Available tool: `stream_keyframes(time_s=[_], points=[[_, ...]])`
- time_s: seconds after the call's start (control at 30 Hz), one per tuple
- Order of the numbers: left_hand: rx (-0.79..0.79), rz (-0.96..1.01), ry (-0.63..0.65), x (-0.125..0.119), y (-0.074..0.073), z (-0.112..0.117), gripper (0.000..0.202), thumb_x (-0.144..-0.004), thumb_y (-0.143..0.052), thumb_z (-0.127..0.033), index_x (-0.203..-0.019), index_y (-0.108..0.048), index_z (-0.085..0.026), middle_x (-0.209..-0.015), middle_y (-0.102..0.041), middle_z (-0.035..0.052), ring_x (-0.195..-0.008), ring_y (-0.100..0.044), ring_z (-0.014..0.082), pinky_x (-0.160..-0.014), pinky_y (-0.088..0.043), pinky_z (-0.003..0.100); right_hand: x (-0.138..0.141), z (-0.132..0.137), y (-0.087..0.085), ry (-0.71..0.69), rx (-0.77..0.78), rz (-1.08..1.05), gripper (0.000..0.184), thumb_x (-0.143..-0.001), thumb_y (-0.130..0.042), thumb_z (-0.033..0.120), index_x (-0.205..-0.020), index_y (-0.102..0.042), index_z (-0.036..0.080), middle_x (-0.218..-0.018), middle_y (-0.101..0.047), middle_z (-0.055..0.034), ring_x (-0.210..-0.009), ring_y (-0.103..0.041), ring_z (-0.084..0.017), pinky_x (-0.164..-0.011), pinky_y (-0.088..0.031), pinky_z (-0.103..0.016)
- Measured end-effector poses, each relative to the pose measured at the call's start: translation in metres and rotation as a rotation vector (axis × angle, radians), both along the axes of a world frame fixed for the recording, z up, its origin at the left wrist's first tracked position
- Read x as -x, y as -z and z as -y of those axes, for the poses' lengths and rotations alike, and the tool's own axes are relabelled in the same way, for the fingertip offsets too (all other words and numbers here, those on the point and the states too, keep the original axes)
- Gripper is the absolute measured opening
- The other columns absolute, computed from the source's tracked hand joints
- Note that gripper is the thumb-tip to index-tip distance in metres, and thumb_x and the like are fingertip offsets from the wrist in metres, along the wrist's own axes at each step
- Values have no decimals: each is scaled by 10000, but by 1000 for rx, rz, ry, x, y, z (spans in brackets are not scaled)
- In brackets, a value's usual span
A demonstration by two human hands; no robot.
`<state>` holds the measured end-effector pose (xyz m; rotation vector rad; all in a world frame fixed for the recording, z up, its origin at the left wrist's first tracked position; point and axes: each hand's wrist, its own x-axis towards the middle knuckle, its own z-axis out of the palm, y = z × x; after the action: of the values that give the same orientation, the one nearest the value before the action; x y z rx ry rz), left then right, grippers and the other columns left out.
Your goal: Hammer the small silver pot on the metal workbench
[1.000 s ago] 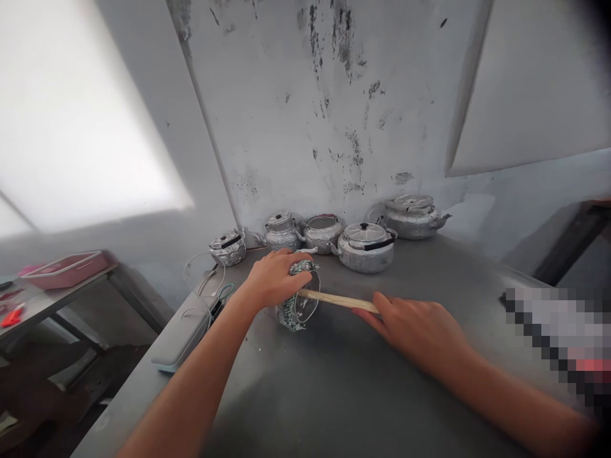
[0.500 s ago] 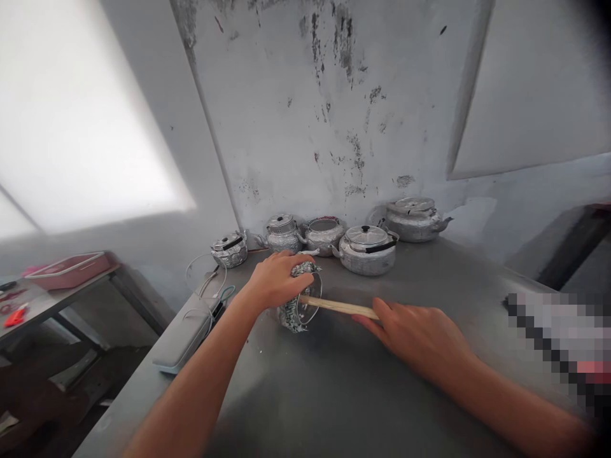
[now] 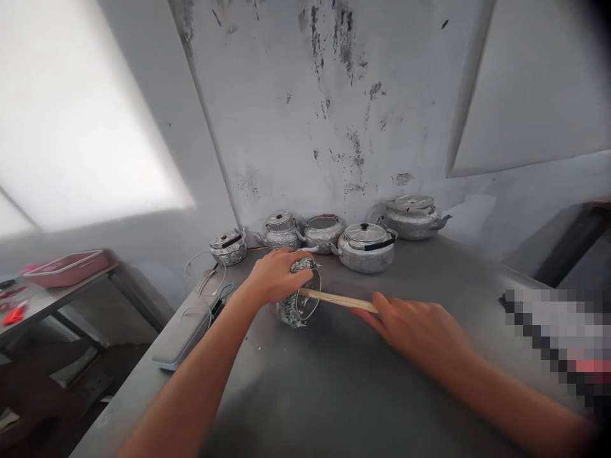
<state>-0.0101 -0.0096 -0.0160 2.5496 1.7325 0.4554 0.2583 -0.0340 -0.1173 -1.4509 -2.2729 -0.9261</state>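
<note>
My left hand [image 3: 279, 275] is wrapped over a small metal kettle [image 3: 289, 312] that lies tipped on its side. Its round open mouth faces right, and crumpled silvery and green-printed wrapping covers its body. A spout shows just beyond my fingers. My right hand [image 3: 410, 321] grips a pale wooden stick [image 3: 338, 299]. The stick's far end reaches into the kettle's mouth, so its tip is hidden inside.
Several metal kettles stand along the wall, among them a lidded one [image 3: 366, 248], a lidless one [image 3: 323, 234] and a large one [image 3: 414, 219]. A grey case [image 3: 184, 337] with cables lies at the table's left edge. A pink basket [image 3: 69, 268] sits on a side table.
The view has shifted very slightly. Both hands keep their hold on the kettle and the stick, with the stick still inside the mouth.
</note>
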Motion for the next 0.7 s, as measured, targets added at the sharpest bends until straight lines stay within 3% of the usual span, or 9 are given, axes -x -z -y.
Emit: stream_keyframes(time_s=[0.2,0.4,0.53,0.7], points=[[77,-63,5,-4,-5,-19,537,-946,-402,-539,-1394,-627,-345,-1387,-644,39,-1213,-607,337,-1008,-471,422,-8,-3,0,52,95,-3,564,-1055,-287,554,-749,-596,195,-571,-675,-68,-473,-643,-215,-494,-76,-317],[104,-45,11,-7,-9,-28,529,-937,-408,-537,-1328,-683,-312,-1384,-659,43,-1226,-606,356,-1008,-466,440,-10,-3,-4,99,149,0,555,-1051,-280,569,-772,-590,202,-603,-689,-64,-505,-651,-211,-506,-76,-312],[165,-64,-32,-2,-10,-26,538,-907,-430,-588,-1252,-724,-300,-1289,-707,69,-1126,-646,380,-912,-498,455,-7,-1,-7,119,171,1,537,-1037,-325,589,-765,-592,211,-587,-684,-47,-503,-643,-208,-503,-77,-306],[187,-68,-33,3,-8,-24,500,-906,-412,-601,-1083,-766,-295,-1142,-747,73,-1009,-673,363,-815,-509,427,-5,0,-2,38,101,28,536,-1037,-335,582,-744,-590,213,-561,-664,-37,-469,-628,-210,-514,-57,-318]])
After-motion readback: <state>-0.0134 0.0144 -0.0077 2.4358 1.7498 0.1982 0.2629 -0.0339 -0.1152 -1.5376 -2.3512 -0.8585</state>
